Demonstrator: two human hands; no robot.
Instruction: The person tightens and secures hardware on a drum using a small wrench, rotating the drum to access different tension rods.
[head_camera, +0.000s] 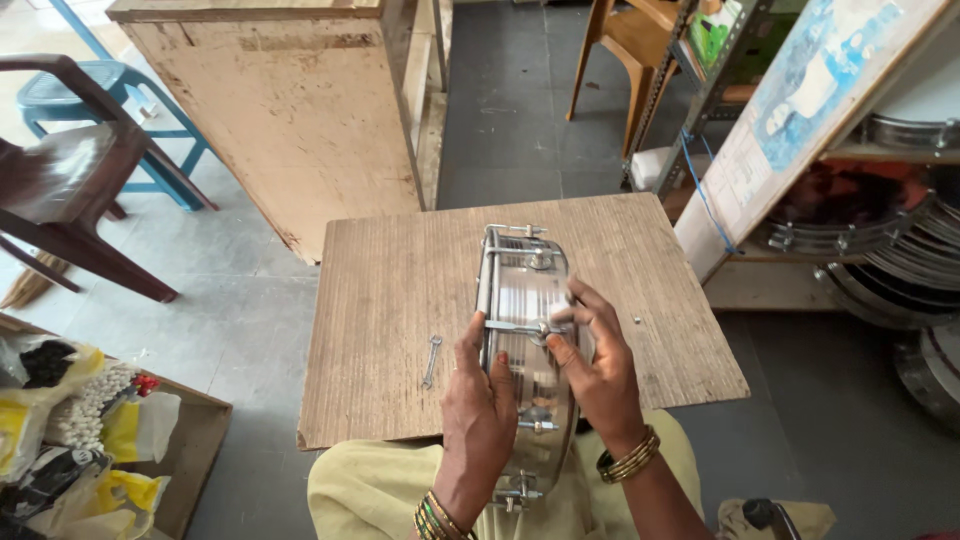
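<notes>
The left hand (478, 400) is gripping the shiny round metal drum frame (527, 350) standing on edge on the brown wooden board (400, 300); the right hand (598, 360) is pinching a tension rod. Several rods are already sitting fitted; a small steel spanner (431, 361) is lying unused just left.

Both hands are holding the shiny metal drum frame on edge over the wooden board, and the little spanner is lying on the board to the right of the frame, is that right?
Not quite. In the head view the spanner lies on the wooden board to the left of the metal drum frame, beside the left hand. The rest holds: left and right hand grip the frame on edge.
</notes>
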